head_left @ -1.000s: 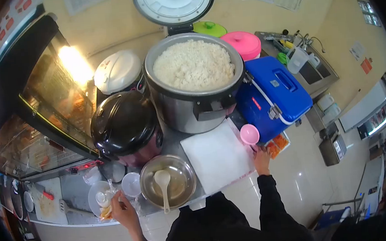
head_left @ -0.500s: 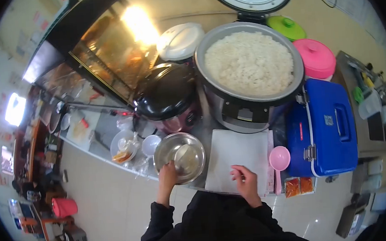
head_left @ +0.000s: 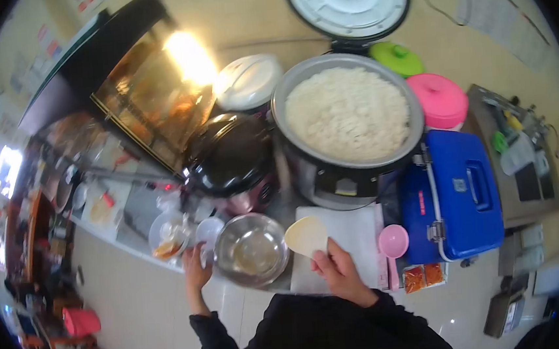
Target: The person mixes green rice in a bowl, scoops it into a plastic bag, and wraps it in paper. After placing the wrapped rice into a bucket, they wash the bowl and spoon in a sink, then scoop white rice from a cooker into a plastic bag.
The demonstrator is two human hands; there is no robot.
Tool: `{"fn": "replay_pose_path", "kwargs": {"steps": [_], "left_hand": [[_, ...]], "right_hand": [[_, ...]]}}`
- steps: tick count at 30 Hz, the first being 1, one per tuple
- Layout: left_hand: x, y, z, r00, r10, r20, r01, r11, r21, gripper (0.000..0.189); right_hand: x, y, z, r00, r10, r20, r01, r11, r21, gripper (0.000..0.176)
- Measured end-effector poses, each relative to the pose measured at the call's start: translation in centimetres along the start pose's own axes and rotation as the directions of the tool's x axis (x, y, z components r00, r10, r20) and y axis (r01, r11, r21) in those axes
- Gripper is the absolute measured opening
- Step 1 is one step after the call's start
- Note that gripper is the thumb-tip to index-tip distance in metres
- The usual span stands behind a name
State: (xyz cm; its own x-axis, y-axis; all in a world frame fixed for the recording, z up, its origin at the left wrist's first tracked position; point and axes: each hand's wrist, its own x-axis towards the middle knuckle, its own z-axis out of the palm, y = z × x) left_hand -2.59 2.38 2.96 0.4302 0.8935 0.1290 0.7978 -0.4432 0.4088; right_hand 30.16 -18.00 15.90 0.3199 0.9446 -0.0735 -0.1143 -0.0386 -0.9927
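Note:
My right hand (head_left: 341, 273) is closed around the handle of a pale rice paddle (head_left: 305, 235), held over the left part of the white paper sheets (head_left: 365, 240). To its left stands a steel bowl (head_left: 274, 242) with a little cloudy liquid in the bottom. My left hand (head_left: 197, 269) is at the counter's front edge, fingers stretched forward, near a small white cup (head_left: 210, 230) and a clear bag-lined bowl (head_left: 160, 228); it seems to hold nothing. Behind the paper, a large open rice cooker (head_left: 348, 185) is full of cooked white rice (head_left: 347, 113).
A pink ladle (head_left: 393, 240) lies right of the paper, beside red sauce packets (head_left: 423, 276) and a blue cooler box (head_left: 467, 186). A closed dark cooker (head_left: 228, 153) and a lit glass display case (head_left: 149, 99) stand at the back left. Pink (head_left: 440, 99) and green lids (head_left: 396, 59) sit behind.
The rice paddle has left the steel bowl and is now in my right hand. My left hand has let go of it and moved left, towards the small cup. The view has shifted slightly.

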Motion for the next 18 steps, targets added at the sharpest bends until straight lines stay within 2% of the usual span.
{"fn": "replay_pose_path", "kwargs": {"steps": [1, 3, 5, 7, 8, 10, 11, 13, 14, 17, 18], "left_hand": [[-0.1, -2.8, 2.4, 0.995, -0.075, 0.069, 0.069, 0.993, 0.092, 0.053], [-0.1, -5.0, 4.5, 0.982, -0.144, 0.122, 0.132, 0.986, 0.100, 0.052], [0.0, -6.4, 6.4, 0.986, -0.158, 0.054, 0.159, 0.987, -0.016, 0.042], [-0.2, -6.8, 7.3, 0.971, -0.231, -0.054, 0.228, 0.972, -0.057, 0.035], [-0.1, -6.3, 7.2, 0.964, -0.224, -0.142, 0.205, 0.970, -0.134, 0.034], [-0.5, -4.8, 6.3, 0.918, -0.239, -0.316, 0.152, 0.950, -0.274, 0.034], [-1.0, -4.4, 6.0, 0.898, -0.292, -0.329, 0.174, 0.923, -0.345, 0.034], [-2.4, -4.1, 4.7, 0.854, -0.390, -0.344, 0.204, 0.859, -0.469, 0.037], [-3.0, -3.6, 3.9, 0.817, -0.475, -0.328, 0.219, 0.781, -0.584, 0.038], [-3.4, -2.2, 1.4, 0.753, -0.583, -0.304, 0.259, 0.689, -0.677, 0.037], [-3.4, -2.2, 0.9, 0.793, -0.532, -0.297, 0.185, 0.675, -0.714, 0.047]], "right_hand": [[0.0, -2.4, -1.2, 0.997, -0.078, -0.016, 0.076, 0.992, -0.097, 0.027], [0.9, -6.3, -4.5, 0.941, -0.299, -0.158, 0.264, 0.942, -0.208, 0.031], [3.3, -10.0, -6.9, 0.854, -0.420, -0.307, 0.294, 0.876, -0.381, 0.039], [4.9, -11.8, -10.1, 0.868, -0.384, -0.316, 0.204, 0.854, -0.479, 0.037], [5.4, -12.4, -10.4, 0.879, -0.320, -0.352, 0.160, 0.896, -0.415, 0.035], [6.2, -12.5, -11.0, 0.883, -0.307, -0.356, 0.127, 0.885, -0.448, 0.035], [6.8, -12.4, -11.5, 0.886, -0.300, -0.354, 0.113, 0.879, -0.463, 0.035], [9.7, -12.8, -13.3, 0.832, -0.480, -0.277, 0.204, 0.729, -0.653, 0.037], [11.9, -12.9, -14.8, 0.820, -0.521, -0.236, 0.191, 0.639, -0.745, 0.039], [18.6, -12.4, -18.9, 0.816, -0.567, -0.115, 0.083, 0.312, -0.947, 0.042], [21.0, -12.3, -19.1, 0.815, -0.577, -0.057, 0.068, 0.193, -0.979, 0.042]]}}
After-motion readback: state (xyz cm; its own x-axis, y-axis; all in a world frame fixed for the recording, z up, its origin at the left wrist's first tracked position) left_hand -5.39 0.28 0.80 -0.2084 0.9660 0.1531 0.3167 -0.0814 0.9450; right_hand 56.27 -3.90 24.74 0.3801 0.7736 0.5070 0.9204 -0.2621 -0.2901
